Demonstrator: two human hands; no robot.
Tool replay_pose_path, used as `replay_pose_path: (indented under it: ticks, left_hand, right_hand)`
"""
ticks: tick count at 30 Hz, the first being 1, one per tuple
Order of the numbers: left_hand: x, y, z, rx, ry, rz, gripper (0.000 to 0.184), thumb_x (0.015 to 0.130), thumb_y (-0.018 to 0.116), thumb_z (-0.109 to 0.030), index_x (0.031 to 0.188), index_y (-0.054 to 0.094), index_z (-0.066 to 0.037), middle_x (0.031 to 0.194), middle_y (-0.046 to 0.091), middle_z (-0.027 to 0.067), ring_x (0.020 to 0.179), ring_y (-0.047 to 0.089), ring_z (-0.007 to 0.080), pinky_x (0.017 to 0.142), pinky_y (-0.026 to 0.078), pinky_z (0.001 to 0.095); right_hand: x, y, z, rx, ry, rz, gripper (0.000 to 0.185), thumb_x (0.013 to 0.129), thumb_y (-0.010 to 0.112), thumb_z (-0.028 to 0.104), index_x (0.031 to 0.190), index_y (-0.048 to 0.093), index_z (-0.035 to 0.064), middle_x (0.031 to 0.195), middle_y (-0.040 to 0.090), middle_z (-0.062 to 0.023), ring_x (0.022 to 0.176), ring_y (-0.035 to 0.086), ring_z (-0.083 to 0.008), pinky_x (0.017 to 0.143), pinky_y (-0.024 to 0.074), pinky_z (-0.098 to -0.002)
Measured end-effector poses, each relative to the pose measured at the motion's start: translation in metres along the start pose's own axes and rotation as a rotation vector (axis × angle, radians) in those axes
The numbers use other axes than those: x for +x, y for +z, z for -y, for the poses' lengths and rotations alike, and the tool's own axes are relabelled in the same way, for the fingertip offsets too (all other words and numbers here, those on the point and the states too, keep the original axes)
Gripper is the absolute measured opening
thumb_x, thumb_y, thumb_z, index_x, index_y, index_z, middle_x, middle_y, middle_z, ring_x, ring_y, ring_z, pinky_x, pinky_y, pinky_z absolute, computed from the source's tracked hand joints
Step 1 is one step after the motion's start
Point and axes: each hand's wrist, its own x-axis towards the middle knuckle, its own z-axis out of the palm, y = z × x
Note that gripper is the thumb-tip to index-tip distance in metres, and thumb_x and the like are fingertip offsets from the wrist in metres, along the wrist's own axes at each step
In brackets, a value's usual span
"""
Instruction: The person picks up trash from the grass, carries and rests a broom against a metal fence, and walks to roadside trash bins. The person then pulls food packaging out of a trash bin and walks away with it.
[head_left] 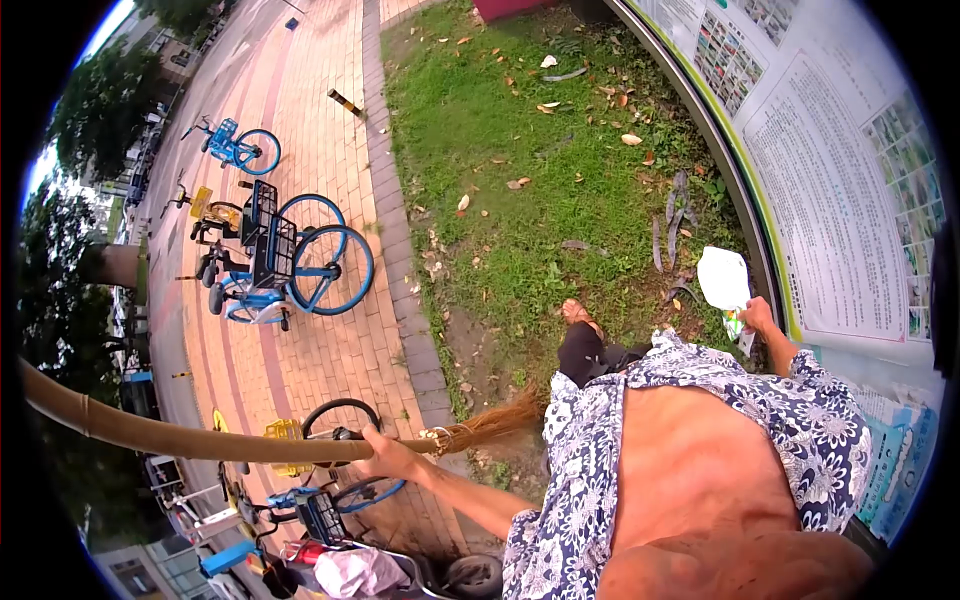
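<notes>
My left hand (392,455) is closed around the long bamboo handle of a broom (240,446), close to its bristle end. The brown bristles (495,420) point toward my legs, over the edge of the grass. On the other side, my right hand (759,315) grips a white container (722,278) that looks like a foam or plastic takeaway box. A crumpled green and white wrapper (735,325) shows below it in the same hand. My fingers partly hide how the two are held. One bare or sandalled foot (580,314) is on the grass.
A notice board (820,190) with printed sheets runs along the right. Dry leaves and dark pods (672,220) lie on the grass (480,130). Several shared bicycles (325,270) stand on the brick pavement to the left, near a striped post (345,102).
</notes>
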Motion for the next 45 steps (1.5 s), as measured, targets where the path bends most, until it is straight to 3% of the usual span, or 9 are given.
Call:
replay_pose_path:
  ticks: [5, 6, 8, 9, 14, 24, 34, 39, 45]
  left_hand:
    - [0.024, 0.102, 0.005, -0.056, -0.164, 0.228, 0.015, 0.087, 0.065, -0.006, 0.084, 0.051, -0.001, 0.071, 0.051, 0.0029, 0.059, 0.050, 0.0154, 0.054, 0.044, 0.0337]
    - [0.031, 0.122, 0.022, -0.014, -0.106, 0.269, 0.015, 0.089, 0.065, -0.007, 0.087, 0.052, 0.000, 0.073, 0.052, 0.0033, 0.062, 0.050, 0.0158, 0.060, 0.045, 0.0346]
    - [0.036, 0.170, 0.036, 0.006, 0.083, 0.279, 0.014, 0.088, 0.062, -0.006, 0.080, 0.051, -0.001, 0.069, 0.052, 0.0040, 0.055, 0.048, 0.0146, 0.050, 0.042, 0.0333]
    - [0.036, 0.188, 0.035, 0.031, -0.021, 0.387, 0.018, 0.089, 0.066, -0.008, 0.096, 0.054, 0.004, 0.079, 0.054, 0.0050, 0.068, 0.048, 0.0180, 0.067, 0.046, 0.0371]
    - [0.020, 0.310, 0.031, 0.139, 0.029, 0.441, 0.022, 0.088, 0.064, -0.006, 0.105, 0.056, 0.005, 0.079, 0.055, 0.0082, 0.070, 0.051, 0.0202, 0.067, 0.047, 0.0385]
    - [-0.015, 0.596, 0.009, 0.275, 0.044, 0.879, 0.015, 0.082, 0.067, -0.011, 0.090, 0.056, -0.002, 0.087, 0.059, 0.0210, 0.086, 0.057, 0.0446, 0.077, 0.046, 0.0518]
    - [-0.036, 0.739, 0.007, 0.355, 0.047, 1.121, 0.013, 0.082, 0.067, -0.012, 0.088, 0.057, -0.005, 0.088, 0.059, 0.0214, 0.087, 0.057, 0.0454, 0.077, 0.045, 0.0547]
    - [-0.008, 0.825, 0.028, 0.314, -0.028, 1.177, 0.013, 0.082, 0.065, -0.012, 0.086, 0.057, -0.003, 0.085, 0.059, 0.0214, 0.085, 0.056, 0.0464, 0.076, 0.046, 0.0536]
    - [0.078, 0.976, 0.065, 0.384, -0.310, 1.206, 0.031, 0.081, 0.064, -0.013, 0.109, 0.069, -0.002, 0.098, 0.073, 0.0193, 0.093, 0.070, 0.0317, 0.086, 0.052, 0.0406]
  right_hand:
    - [0.049, 0.004, 0.118, -0.009, -0.091, 0.007, 0.021, 0.081, 0.075, -0.001, 0.075, 0.055, -0.0039, 0.067, 0.065, -0.0149, 0.050, 0.068, -0.0240, 0.041, 0.0561, -0.0390]
    - [0.054, 0.003, 0.140, -0.011, -0.108, 0.008, 0.023, 0.081, 0.075, 0.000, 0.075, 0.054, -0.0035, 0.067, 0.065, -0.0142, 0.050, 0.068, -0.0235, 0.041, 0.0563, -0.0390]
    - [0.059, 0.002, 0.184, -0.030, -0.115, 0.016, 0.023, 0.082, 0.075, 0.002, 0.075, 0.054, -0.0031, 0.067, 0.065, -0.0139, 0.051, 0.068, -0.0231, 0.043, 0.0572, -0.0373]
    - [0.070, 0.002, 0.197, -0.022, -0.123, 0.030, 0.021, 0.081, 0.074, 0.001, 0.076, 0.055, -0.0037, 0.067, 0.064, -0.0140, 0.051, 0.069, -0.0236, 0.043, 0.0573, -0.0374]
    - [0.143, 0.010, 0.265, -0.083, -0.118, 0.105, 0.016, 0.074, 0.075, -0.001, 0.076, 0.061, -0.0094, 0.068, 0.066, -0.0180, 0.053, 0.070, -0.0257, 0.044, 0.0576, -0.0401]
    - [0.378, 0.013, 0.535, -0.026, -0.130, 0.211, 0.019, 0.075, 0.074, -0.002, 0.068, 0.056, -0.0049, 0.064, 0.064, -0.0167, 0.047, 0.066, -0.0259, 0.038, 0.0553, -0.0422]
    - [0.523, -0.037, 0.804, -0.105, -0.309, 0.124, 0.015, 0.080, 0.070, 0.006, 0.089, 0.067, -0.0063, 0.071, 0.067, -0.0128, 0.051, 0.066, -0.0212, 0.043, 0.0550, -0.0353]
    - [0.555, -0.025, 0.863, -0.125, -0.315, 0.100, 0.016, 0.079, 0.072, 0.006, 0.083, 0.063, -0.0073, 0.069, 0.065, -0.0142, 0.050, 0.065, -0.0238, 0.045, 0.0549, -0.0369]
    - [0.591, 0.021, 0.917, -0.043, -0.114, 0.026, 0.019, 0.078, 0.075, 0.002, 0.087, 0.062, -0.0085, 0.073, 0.066, -0.0167, 0.051, 0.068, -0.0258, 0.043, 0.0560, -0.0390]
